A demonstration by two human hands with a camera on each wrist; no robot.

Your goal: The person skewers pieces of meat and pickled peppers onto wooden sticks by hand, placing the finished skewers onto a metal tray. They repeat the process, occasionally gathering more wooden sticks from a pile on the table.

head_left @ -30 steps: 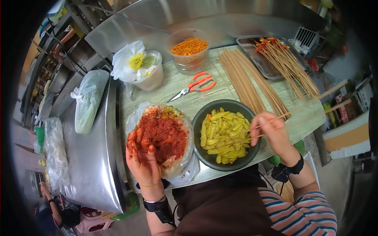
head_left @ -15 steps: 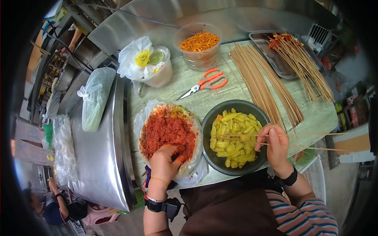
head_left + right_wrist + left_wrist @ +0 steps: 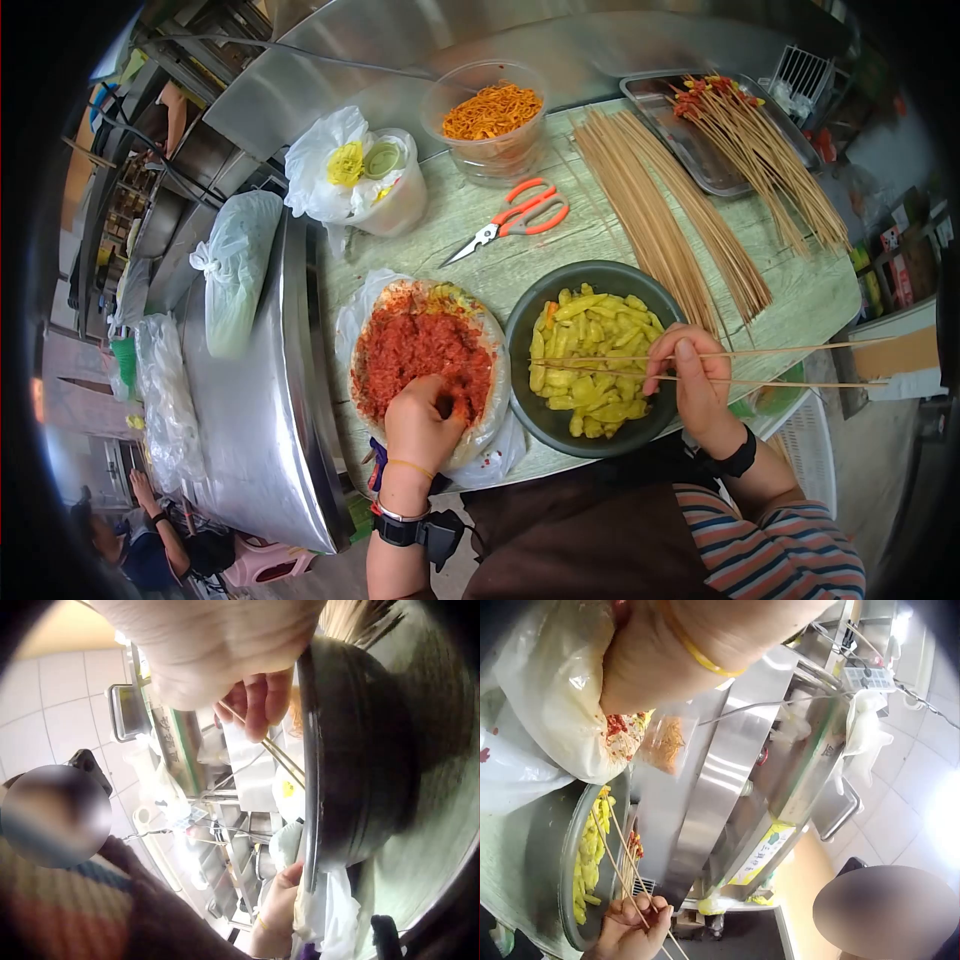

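Red chili paste point(image 3: 415, 345) fills a plastic-lined bowl point(image 3: 490, 400) left of centre. My left hand point(image 3: 425, 425) reaches down into its near side, thumb and forefinger curled round some paste; the other fingertips are buried. Beside it stands a dark bowl point(image 3: 516, 390) of yellow-green pickled peppers point(image 3: 590, 365). Over its right rim my right hand point(image 3: 695, 385) pinches two thin bamboo skewers point(image 3: 800, 350), spread apart, their left ends above the peppers. In the left wrist view the right hand point(image 3: 630, 926) holds the skewers point(image 3: 619, 859) near the bowl's edge.
Orange-handled scissors point(image 3: 515, 222) lie behind the bowls. Farther back are a tub of orange shreds point(image 3: 490, 110) and a bagged white tub point(image 3: 395, 205). Loose skewers point(image 3: 650, 210) and a tray point(image 3: 690, 165) with filled skewers point(image 3: 765, 160) lie right. A steel counter point(image 3: 260, 420) adjoins left.
My left hand, palm up and smeared red a second ago, has turned over and gone down into the paste. The skewers in my right hand have swung from a slant to nearly level.
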